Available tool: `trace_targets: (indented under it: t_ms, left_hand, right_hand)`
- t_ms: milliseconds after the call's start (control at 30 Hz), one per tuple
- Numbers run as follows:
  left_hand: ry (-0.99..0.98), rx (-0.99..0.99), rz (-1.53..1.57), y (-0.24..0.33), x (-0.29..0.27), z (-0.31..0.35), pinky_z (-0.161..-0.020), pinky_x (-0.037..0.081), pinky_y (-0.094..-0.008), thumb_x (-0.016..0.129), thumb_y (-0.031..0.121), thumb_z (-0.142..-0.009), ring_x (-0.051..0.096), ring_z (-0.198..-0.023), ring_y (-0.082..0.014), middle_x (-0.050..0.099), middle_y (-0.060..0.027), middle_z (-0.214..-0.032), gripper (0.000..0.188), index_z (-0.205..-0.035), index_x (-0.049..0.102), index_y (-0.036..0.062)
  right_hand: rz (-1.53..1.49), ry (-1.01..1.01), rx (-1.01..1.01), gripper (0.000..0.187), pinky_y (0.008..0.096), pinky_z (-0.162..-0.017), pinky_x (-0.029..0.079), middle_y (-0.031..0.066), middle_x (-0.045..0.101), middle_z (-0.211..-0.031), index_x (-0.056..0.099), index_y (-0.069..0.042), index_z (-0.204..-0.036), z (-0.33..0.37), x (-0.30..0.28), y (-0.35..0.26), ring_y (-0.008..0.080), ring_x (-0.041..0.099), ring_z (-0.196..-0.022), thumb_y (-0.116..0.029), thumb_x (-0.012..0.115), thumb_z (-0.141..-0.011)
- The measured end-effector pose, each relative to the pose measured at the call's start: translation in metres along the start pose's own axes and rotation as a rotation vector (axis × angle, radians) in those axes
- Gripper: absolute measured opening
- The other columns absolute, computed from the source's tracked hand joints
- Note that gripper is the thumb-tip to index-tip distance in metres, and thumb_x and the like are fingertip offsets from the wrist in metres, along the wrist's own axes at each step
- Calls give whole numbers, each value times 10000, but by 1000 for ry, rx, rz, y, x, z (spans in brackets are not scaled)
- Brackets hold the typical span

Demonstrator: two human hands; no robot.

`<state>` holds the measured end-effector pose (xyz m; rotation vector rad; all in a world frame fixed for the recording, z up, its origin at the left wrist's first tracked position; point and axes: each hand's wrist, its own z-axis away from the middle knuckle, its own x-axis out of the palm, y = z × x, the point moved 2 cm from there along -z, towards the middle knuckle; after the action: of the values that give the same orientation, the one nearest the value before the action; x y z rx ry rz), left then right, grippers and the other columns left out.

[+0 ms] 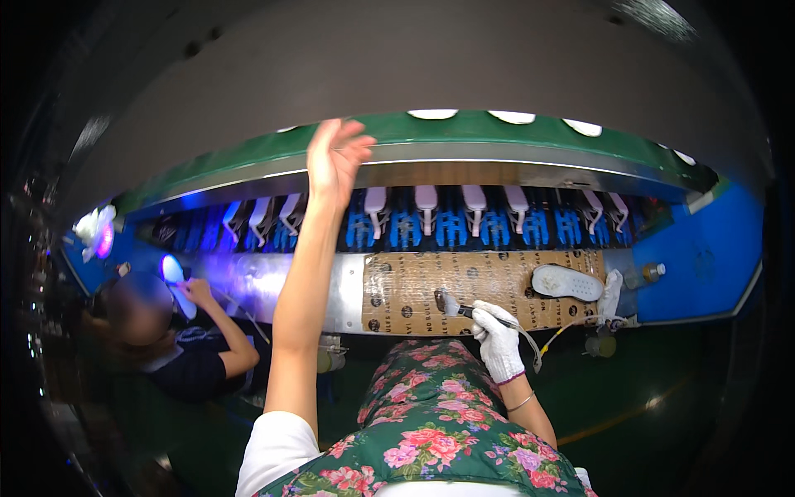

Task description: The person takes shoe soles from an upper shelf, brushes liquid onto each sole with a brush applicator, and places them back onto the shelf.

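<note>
- Left hand (339, 153), bare, stretches far forward with fingers loosely spread and nothing visible in its grip; the right hand (498, 331), in a white glove, is closed around a brush (454, 306).
- Beneath the left fingers, as seen from above, runs a long green belt (381, 132); whether they touch it cannot be told. The step in hand seems to be a reach toward it, with the brush held ready. From this posture, the next move would call for a light finger grip on the left and a steady brush on the right.
- Nearer the person, a brown printed sheet (497, 277) covers part of the metal bench.
- On that sheet's right end lies a white shoe-shaped piece (567, 283), well apart from the brush. Its long axis runs left to right, the right end slightly nearer the person; toe and heel cannot be told apart.
- White pieces (511, 118) show partly along the belt's far edge.
- Over the sheet, the brush points its bristles leftward and slightly away from the person, its dark handle slanting back into the glove.
</note>
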<state>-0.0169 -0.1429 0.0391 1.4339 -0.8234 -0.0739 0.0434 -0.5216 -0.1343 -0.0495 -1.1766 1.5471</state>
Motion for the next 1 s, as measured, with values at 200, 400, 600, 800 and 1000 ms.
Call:
trace_targets:
  t_ms: [200, 400, 600, 800, 1000]
  left_hand:
    - [336, 436, -1292, 59, -114, -59, -687, 567, -328, 728, 115, -810, 722, -739, -200, 715, -129, -881, 211, -967, 687, -20]
    - [163, 642, -703, 52, -113, 22, -852, 518, -349, 699, 77, -846, 613, -952, -188, 577, -120, -1167, 199, -1005, 597, 14]
    - [533, 960, -423, 102, -134, 153, -957, 510, -392, 556, 109, -920, 590, -1092, -252, 565, -164, -1233, 209, -1107, 495, 36]
    - [482, 298, -277, 69, -121, 196, -835, 554, -355, 524, 329, -913, 675, -891, -234, 684, -143, -1005, 403, -1143, 609, 9]
    - [159, -437, 51, -69, -73, 217, -819, 602, -358, 512, 275, -975, 720, -878, -224, 712, -157, -1006, 358, -1131, 612, -31]
  right_hand:
    - [86, -88, 37, 239, 215, -523, 432, 59, 665, -759, 700, 58, -1104, -4, 14, 6, 106, 581, -586, -9, 713, -875]
    - [22, -40, 61, 234, 229, -542, 473, 65, 680, -808, 692, 56, -1095, -2, 24, -5, 111, 591, -598, 12, 715, -866]
    - [-164, -215, -51, 217, 224, -552, 500, 166, 700, -1007, 663, 35, -1098, -12, 31, -50, 153, 629, -665, 10, 672, -883]
    - [-53, -425, -140, 174, 265, -608, 564, 223, 689, -1055, 662, 37, -997, 20, 90, -91, 207, 672, -713, 84, 651, -830]
    - [211, -597, 35, 193, 269, -688, 578, 146, 715, -939, 688, 58, -1034, 41, 131, -70, 185, 708, -765, 48, 706, -843]
